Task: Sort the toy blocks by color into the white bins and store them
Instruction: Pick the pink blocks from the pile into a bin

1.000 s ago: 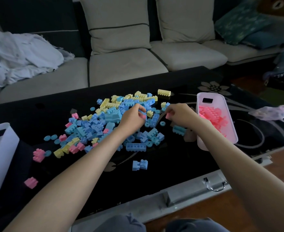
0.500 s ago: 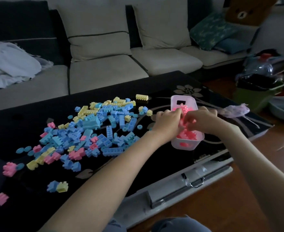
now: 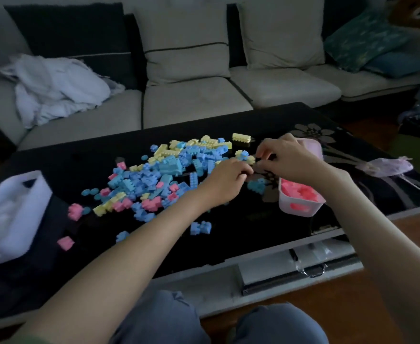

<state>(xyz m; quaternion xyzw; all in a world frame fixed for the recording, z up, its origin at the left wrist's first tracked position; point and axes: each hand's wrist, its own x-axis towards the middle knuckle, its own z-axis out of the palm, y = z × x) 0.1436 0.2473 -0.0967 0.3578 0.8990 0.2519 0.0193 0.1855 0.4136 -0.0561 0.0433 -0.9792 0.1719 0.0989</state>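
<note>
A loose pile of blue, yellow and pink toy blocks (image 3: 164, 175) covers the middle of the black glass table (image 3: 241, 227). A white bin (image 3: 300, 208) holding pink blocks stands at the right of the pile. A second white bin (image 3: 20, 207) sits blurred at the table's left end. My left hand (image 3: 226, 178) is at the pile's right edge with its fingers curled downward. My right hand (image 3: 284, 158) hovers just left of the pink-filled bin, fingertips drawn together near a yellow and blue block (image 3: 243, 155). Whether either hand holds a block is hidden.
Stray pink blocks (image 3: 66, 242) and blue blocks (image 3: 200, 228) lie toward the table's near edge. A crumpled plastic bag (image 3: 387, 166) rests at the right. A sofa with cushions and a white cloth (image 3: 55, 88) stands behind the table. A drawer handle (image 3: 313, 270) hangs below the tabletop.
Both hands have left the space over the pink-filled bin and moved back left to the right edge of the pile. The camera has swung left, bringing the left bin into view.
</note>
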